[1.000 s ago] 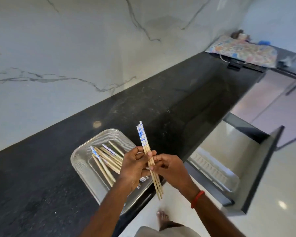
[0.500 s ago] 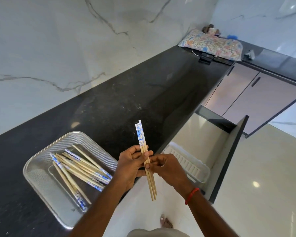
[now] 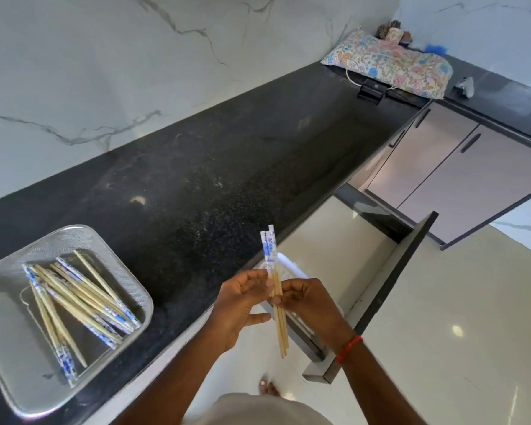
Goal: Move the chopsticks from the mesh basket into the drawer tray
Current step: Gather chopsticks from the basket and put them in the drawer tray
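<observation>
Chopsticks (image 3: pixel 274 280) stand nearly upright in a small bundle, pinched between the fingertips of the left hand (image 3: pixel 239 305) and right hand (image 3: pixel 311 305). Directly behind the hands sits the white tray (image 3: pixel 292 269) in the open drawer (image 3: pixel 390 289). Left of the hands, on the bench (image 3: pixel 196 185), the basket (image 3: pixel 19 391) holds more sticks (image 3: pixel 77 299).

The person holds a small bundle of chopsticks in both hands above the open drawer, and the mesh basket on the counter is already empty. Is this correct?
Not quite. In the head view the mesh basket is not empty: many chopsticks lie in it. The rest holds: left hand and right hand hold the bundle above the drawer.
</observation>
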The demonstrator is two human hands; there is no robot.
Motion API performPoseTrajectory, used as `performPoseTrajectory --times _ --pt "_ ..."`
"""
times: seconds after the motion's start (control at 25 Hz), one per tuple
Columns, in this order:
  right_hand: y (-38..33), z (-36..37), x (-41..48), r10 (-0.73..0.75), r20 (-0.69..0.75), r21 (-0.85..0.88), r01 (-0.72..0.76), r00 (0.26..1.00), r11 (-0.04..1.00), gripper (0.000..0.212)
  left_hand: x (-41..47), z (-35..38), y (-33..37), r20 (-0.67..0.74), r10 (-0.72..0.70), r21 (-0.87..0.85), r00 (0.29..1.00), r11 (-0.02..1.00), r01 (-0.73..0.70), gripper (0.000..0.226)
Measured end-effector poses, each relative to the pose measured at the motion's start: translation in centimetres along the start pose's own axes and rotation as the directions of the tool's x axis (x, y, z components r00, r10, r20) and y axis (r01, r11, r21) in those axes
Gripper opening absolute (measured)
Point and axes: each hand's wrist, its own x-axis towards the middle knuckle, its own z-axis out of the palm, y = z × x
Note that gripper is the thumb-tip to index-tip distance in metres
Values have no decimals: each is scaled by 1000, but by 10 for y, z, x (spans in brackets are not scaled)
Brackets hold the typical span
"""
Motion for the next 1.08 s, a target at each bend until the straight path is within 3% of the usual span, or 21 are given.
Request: performPoseTrajectory --times 0.24,0.36,0.52,0.68,0.76,0.88,1.08 --pt "57 -69 35 54 -53 -375 -70 997 924 11 11 17 -20 -102 -109 -48 989 993 105 22" --pt "79 -81 54 33 -43 -474 -49 999 879 16 10 22 -28 -147 -135 -82 980 989 123 23" --pt "106 -80 78 60 -5 -618 -50 998 785 8 7 25 -36 -226 -151 -102 962 986 131 24" --pt "126 -66 96 198 26 -663 -131 980 737 25 5 25 -41 -277 -153 -75 948 988 138 23" --pt "132 -58 103 255 54 -677 -152 965 721 9 3 26 -43 -299 -156 -73 941 987 141 24" --pt "140 -48 109 322 69 -711 -180 944 680 10 -2 25 -46 -325 -172 -70 930 985 158 24" --pt "149 -42 103 221 29 -744 -126 975 657 25 -2 23 -52 -325 -195 -63 925 981 184 20"
